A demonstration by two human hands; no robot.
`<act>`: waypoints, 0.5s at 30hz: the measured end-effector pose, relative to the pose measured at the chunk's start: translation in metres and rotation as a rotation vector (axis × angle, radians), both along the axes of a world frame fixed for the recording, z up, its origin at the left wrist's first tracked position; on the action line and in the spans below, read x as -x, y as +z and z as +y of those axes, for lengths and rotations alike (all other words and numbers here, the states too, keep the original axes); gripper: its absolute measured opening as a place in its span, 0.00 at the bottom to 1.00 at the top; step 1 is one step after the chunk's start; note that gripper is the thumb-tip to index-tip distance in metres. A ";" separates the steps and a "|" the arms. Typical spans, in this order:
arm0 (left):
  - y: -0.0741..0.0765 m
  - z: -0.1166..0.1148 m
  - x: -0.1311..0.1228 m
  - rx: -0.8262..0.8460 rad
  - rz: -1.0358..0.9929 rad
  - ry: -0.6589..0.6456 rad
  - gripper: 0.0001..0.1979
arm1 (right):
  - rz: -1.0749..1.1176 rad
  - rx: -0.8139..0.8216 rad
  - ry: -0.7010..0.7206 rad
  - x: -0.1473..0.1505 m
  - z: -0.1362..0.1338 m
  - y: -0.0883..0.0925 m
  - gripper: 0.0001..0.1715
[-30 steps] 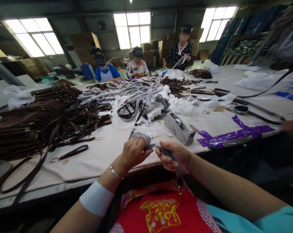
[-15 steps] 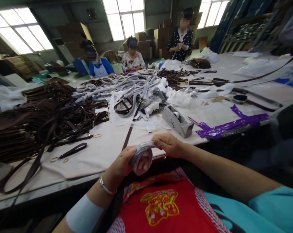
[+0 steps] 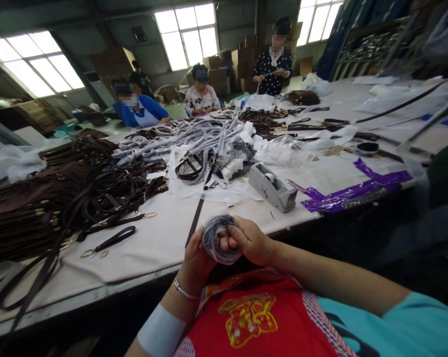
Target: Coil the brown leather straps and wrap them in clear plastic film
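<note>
Just in front of the table edge, a round coil of grey-wrapped strap is held between my two hands. My left hand is closed around the coil's left side, its fingertips partly hidden behind it. On the other side my right hand grips the coil, with fingers curled into its middle. A flat dark brown strap lies on the table just beyond my left hand. A grey tape dispenser stands past my right hand.
Stacked brown leather pieces and straps cover the table's left. A heap of grey-wrapped straps fills the middle, beside clear plastic. Purple tape lies along the right edge. Several people work beyond the table.
The strap length stretched between my hands is now wound onto the coil. My right hand has moved left and down against it. At the far left, a person in blue leans further left.
</note>
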State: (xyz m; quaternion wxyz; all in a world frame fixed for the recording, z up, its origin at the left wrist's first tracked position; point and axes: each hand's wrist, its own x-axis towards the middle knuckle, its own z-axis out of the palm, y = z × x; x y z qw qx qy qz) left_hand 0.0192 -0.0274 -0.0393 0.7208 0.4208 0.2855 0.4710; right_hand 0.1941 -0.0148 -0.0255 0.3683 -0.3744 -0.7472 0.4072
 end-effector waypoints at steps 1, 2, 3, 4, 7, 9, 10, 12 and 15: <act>-0.001 0.002 0.004 0.007 0.049 -0.059 0.34 | -0.161 -0.094 0.001 -0.005 0.002 0.000 0.20; -0.001 0.004 0.009 0.012 0.117 -0.117 0.35 | -0.337 -0.200 0.026 -0.009 0.004 0.000 0.17; 0.000 0.005 0.013 0.011 0.199 -0.173 0.34 | -0.505 -0.305 0.072 -0.013 0.005 0.000 0.15; 0.001 0.006 0.016 0.004 0.288 -0.228 0.32 | -0.646 -0.401 0.134 -0.017 0.005 -0.001 0.14; 0.004 0.002 0.019 -0.014 0.533 -0.401 0.22 | -0.865 -0.564 0.328 -0.020 0.004 -0.006 0.12; 0.002 -0.004 0.016 0.007 0.579 -0.454 0.21 | -0.890 -0.579 0.395 -0.020 0.002 -0.010 0.12; 0.000 -0.008 0.015 0.034 0.560 -0.448 0.21 | -0.877 -0.561 0.403 -0.021 0.002 -0.011 0.12; -0.008 -0.015 0.015 0.103 0.473 -0.405 0.21 | -0.815 -0.482 0.387 -0.023 0.002 -0.013 0.15; -0.018 -0.025 0.019 0.169 0.363 -0.351 0.20 | -0.768 -0.321 0.351 -0.029 0.002 -0.016 0.19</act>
